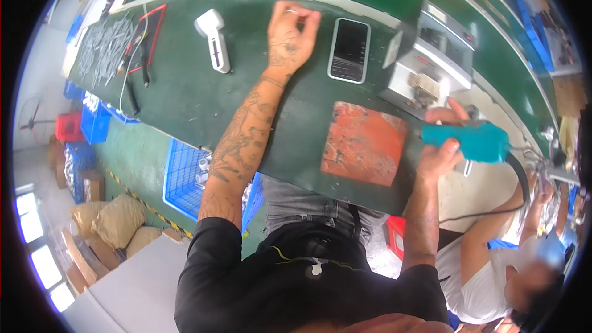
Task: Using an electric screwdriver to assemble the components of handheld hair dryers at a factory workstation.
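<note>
My right hand [439, 157] is wrapped round a teal corded power tool [468, 142], held near the table's right edge with its narrow end towards the left. The black cord [524, 188] hangs from its back end. Towards the far edge of the dark green table, my left hand [293, 37] is closed, thumb and fingertips brought together. Whether a small part sits in that pinch I cannot make out. A white-framed phone [349, 50] lies to its right, and a white handheld device with a rounded head [214, 42] to its left. A worn red square pad [364, 143] lies nearer me.
A grey metal bench machine [431, 55] stands at the far right. Many thin grey parts [102, 52] are heaped at the far left, beside hand tools [145, 68] and a cable. Below the front edge is a blue basket [180, 176]. A co-worker [481, 271] is close on the right.
</note>
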`<state>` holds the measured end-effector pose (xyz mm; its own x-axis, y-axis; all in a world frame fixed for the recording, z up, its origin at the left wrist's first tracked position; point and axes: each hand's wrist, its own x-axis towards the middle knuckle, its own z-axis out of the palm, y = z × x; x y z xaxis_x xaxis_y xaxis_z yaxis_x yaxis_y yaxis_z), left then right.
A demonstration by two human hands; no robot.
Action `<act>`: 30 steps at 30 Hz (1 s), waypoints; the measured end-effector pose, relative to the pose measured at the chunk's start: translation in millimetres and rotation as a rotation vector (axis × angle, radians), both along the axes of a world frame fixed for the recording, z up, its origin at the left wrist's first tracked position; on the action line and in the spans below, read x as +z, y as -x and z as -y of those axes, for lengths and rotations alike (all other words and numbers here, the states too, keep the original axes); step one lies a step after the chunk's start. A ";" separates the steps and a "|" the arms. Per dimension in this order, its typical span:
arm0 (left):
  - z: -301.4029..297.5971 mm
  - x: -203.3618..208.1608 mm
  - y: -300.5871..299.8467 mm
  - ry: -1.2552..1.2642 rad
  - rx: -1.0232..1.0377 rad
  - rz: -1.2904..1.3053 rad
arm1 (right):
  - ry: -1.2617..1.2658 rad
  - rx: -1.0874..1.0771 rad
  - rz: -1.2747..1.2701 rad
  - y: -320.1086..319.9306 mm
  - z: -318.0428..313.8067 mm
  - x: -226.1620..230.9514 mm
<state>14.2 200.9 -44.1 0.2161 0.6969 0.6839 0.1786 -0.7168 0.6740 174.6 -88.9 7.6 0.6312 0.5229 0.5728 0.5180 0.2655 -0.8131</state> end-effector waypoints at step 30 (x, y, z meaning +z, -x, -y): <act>253.6 70.8 -185.8 -0.084 -0.636 -0.782 | -0.057 -0.189 -0.298 8.7 141.2 44.3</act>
